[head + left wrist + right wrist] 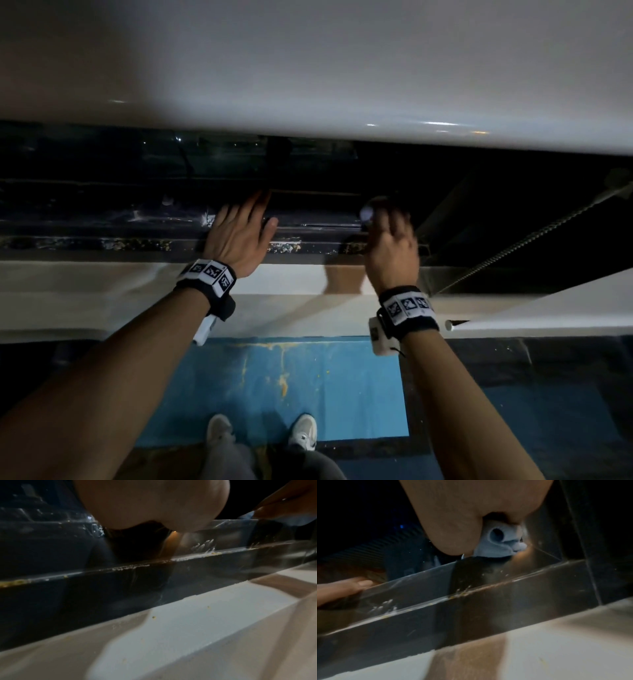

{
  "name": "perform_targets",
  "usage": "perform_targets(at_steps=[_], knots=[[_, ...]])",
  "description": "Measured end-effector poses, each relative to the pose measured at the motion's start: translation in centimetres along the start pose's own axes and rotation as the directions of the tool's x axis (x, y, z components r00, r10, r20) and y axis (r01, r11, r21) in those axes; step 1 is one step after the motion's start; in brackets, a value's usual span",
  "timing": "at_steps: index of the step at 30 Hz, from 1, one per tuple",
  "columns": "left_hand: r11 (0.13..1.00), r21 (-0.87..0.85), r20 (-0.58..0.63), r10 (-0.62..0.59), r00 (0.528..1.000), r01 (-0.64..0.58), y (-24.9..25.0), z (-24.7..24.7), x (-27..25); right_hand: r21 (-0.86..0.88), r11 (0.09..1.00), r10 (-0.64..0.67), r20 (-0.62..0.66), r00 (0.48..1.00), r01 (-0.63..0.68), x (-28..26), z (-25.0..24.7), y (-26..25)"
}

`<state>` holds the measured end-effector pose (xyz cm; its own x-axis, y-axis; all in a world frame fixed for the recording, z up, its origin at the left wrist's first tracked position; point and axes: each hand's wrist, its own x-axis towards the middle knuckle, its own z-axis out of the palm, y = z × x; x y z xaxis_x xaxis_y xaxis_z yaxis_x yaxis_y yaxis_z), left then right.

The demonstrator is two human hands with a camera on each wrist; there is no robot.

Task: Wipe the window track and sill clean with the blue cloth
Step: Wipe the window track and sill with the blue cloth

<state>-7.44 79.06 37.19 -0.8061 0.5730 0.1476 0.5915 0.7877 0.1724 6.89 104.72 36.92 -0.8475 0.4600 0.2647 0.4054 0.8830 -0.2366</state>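
The dark window track (120,222) runs across the head view, with pale and yellowish specks along its front rail (137,244). Below it lies the white sill (85,294). My left hand (239,229) rests flat on the track with fingers straight, holding nothing. My right hand (390,236) grips the bunched pale blue cloth (368,212) and presses it into the track near its right end. In the right wrist view the cloth (501,543) bulges out under my palm onto the rail (471,601). The left wrist view shows my palm (154,504) over the dirty rail (130,566).
A white roller blind (308,68) hangs just above the track, its bead chain (534,236) slanting down at the right. A dark frame upright (583,540) stands right of the cloth. Below are a blue floor patch (308,383) and my shoes (301,431).
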Motion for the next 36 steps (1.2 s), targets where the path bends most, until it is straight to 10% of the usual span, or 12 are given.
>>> perform_targets(at_steps=[4,9,15,20,25,30,36], knots=[[0.999,0.023,-0.029,0.031,0.999,-0.030,-0.5,0.8,-0.2,0.003,0.982,0.189,0.086,0.978,-0.190,1.9,0.8,-3.3],[0.999,0.029,-0.034,0.040,0.999,-0.039,-0.7,1.0,0.0,0.075,0.991,-0.113,-0.007,0.994,0.113,-0.3,-0.1,-1.7],[0.998,0.049,-0.059,0.042,0.997,-0.039,-0.6,1.3,-0.2,0.009,0.989,0.148,0.094,0.985,-0.149,2.7,-0.2,-2.6],[0.998,0.053,-0.060,0.040,0.997,-0.036,-0.6,1.2,-0.1,0.027,0.984,-0.178,0.007,0.984,0.178,-1.4,-1.6,-0.8],[0.998,0.047,-0.065,0.037,0.997,-0.034,-0.4,1.2,-0.1,-0.037,0.996,0.084,0.075,0.994,-0.082,1.9,-0.7,-2.5],[0.999,0.044,-0.055,0.034,0.998,-0.031,-0.6,1.0,0.0,-0.012,0.980,-0.199,0.008,0.980,0.199,-0.8,-1.4,-2.3],[0.998,0.052,-0.060,0.027,0.998,-0.024,-0.3,1.2,-0.1,-0.120,0.989,0.105,0.152,0.983,-0.088,2.7,-1.9,-1.2]])
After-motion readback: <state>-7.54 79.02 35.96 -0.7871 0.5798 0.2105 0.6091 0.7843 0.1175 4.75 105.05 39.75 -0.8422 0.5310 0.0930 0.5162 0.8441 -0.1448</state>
